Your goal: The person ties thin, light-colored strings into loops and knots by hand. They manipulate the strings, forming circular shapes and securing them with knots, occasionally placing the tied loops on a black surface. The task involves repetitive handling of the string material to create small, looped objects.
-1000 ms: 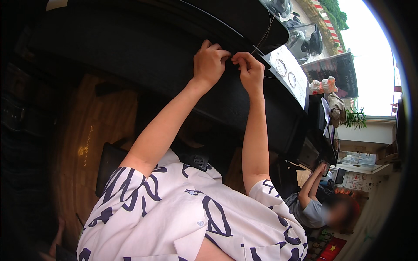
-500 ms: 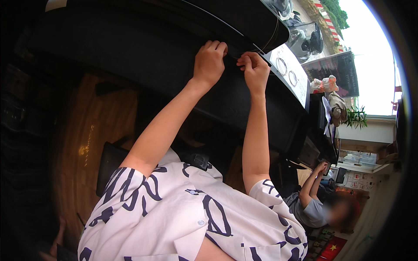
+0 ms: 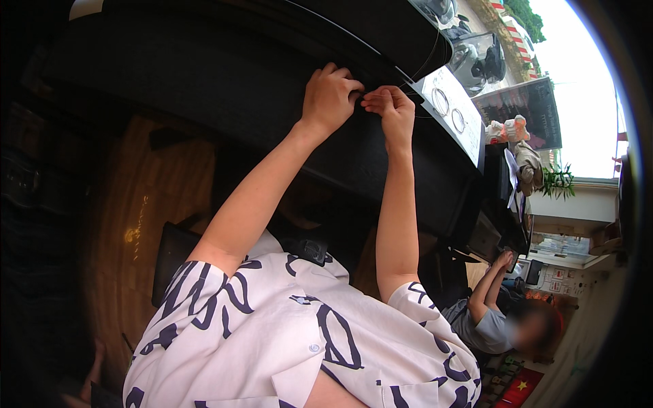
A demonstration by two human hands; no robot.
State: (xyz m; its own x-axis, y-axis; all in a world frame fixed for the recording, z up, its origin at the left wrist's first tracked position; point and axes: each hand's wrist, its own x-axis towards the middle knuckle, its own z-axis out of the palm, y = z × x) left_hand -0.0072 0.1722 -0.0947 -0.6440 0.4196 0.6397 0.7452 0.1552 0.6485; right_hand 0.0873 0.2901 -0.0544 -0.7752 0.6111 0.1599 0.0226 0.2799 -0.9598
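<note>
Over the dark tabletop my two hands nearly meet at the fingertips. My left hand is closed, thumb and fingers pressed together on something small and dark that I cannot make out. My right hand pinches a thin wire, whose fine strands loop out past its knuckles to the right. Just beyond the right hand, a white sheet carries two ring-shaped coils, a larger coil and a smaller coil.
A black panel with a shiny edge rises behind my hands. Farther right are a small figurine, a dark sign board and a potted plant. Another person sits at the right, hands raised. Wooden floor shows at left.
My right hand has moved slightly left and down, closing the gap to my left hand. The left fingers have shifted a little toward it. The wire's loops have swung.
</note>
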